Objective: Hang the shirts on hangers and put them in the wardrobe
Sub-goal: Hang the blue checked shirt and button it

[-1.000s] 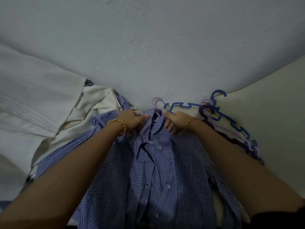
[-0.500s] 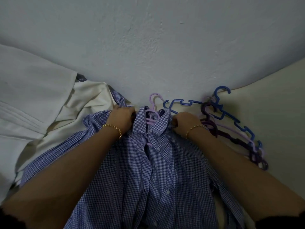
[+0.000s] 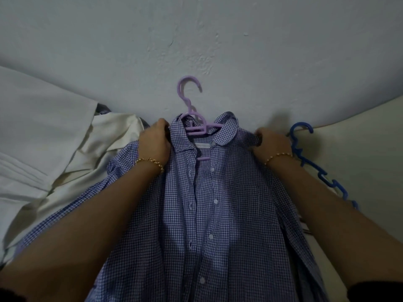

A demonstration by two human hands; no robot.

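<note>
A blue-and-white checked shirt [image 3: 209, 214] lies spread in front of me, collar toward the wall. A lilac plastic hanger [image 3: 192, 118] sits inside its collar, with the hook sticking out above. My left hand [image 3: 156, 142] grips the shirt's left shoulder beside the collar. My right hand [image 3: 270, 144] grips the right shoulder, fabric bunched in its fingers. Both wrists wear gold bracelets.
A pale wall [image 3: 196, 51] rises right behind the shirt. White and cream garments [image 3: 65, 153] are piled on the left. A blue hanger [image 3: 322, 171] lies on the cream surface [image 3: 370, 149] at the right, partly behind my right forearm.
My hands moved apart from the collar to the shoulders and the shirt is spread wider. The lilac hanger's hook now stands clear above the collar. The purple hangers at right are out of sight.
</note>
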